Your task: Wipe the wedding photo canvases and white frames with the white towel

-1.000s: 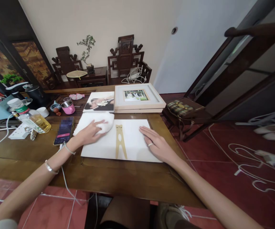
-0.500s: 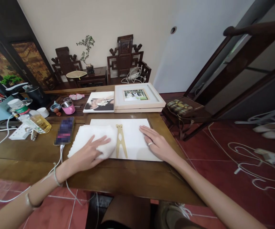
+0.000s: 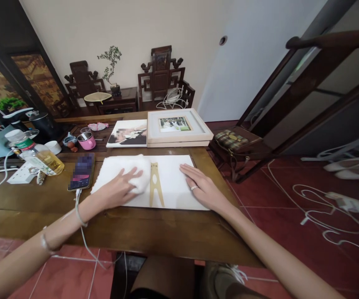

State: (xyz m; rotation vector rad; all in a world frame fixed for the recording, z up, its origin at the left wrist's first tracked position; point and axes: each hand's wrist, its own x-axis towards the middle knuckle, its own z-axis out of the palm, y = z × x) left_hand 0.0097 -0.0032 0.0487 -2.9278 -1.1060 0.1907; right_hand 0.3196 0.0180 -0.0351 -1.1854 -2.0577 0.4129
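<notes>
A white rectangular panel (image 3: 173, 187) lies flat on the wooden table. On it is a gold A-shaped piece (image 3: 155, 177) with a small ear-like top and two legs. A fluffy white cloth (image 3: 112, 168) covers the panel's left part. My left hand (image 3: 120, 187) rests on the cloth with its fingers spread, palm down. At the panel's right edge lies my right hand (image 3: 202, 185), flat and with fingers stretched out, a ring on one finger. What is under the cloth is hidden.
Behind the panel stand a picture (image 3: 126, 133) and a pale photo frame (image 3: 198, 126). Further left are a phone (image 3: 82, 171) on a white cable, a pink cup (image 3: 87, 141), a bottle of yellow liquid (image 3: 47, 158) and a power strip (image 3: 20, 174). The table (image 3: 167, 236) ends near my legs.
My left hand and the cloth have slid a little away from me over the panel's left part. My right hand keeps its place on the panel. The view has shifted slightly.
</notes>
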